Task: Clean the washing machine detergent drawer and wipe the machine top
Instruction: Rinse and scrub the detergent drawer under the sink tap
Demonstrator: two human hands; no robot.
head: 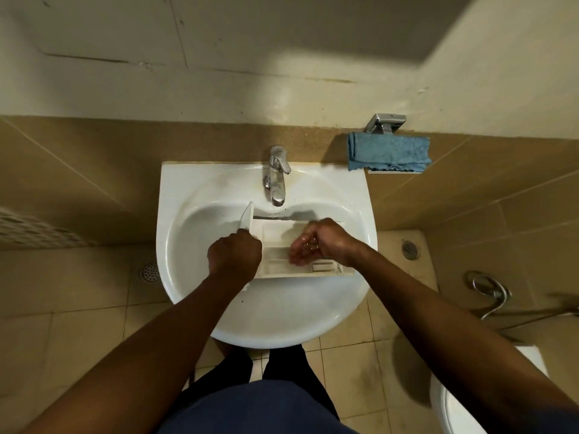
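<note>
A white detergent drawer [279, 242] lies across the basin of a white sink [194, 189], its front panel pointing up at the left. My left hand [235, 255] grips the drawer's left end by that panel. Over the compartments on the right, my right hand [316, 244] is wet, with its fingers loosely curved and reaching into the drawer. I cannot make out anything held in it. A blue cloth [388, 153] hangs on the wall to the right of the sink.
A chrome tap [277, 173] stands at the back of the sink, its spout just behind the drawer. A chrome fitting [385, 123] juts from the wall above the cloth. Floor drains [150, 271] and a hose [492, 291] lie below. A toilet edge [451, 405] shows at lower right.
</note>
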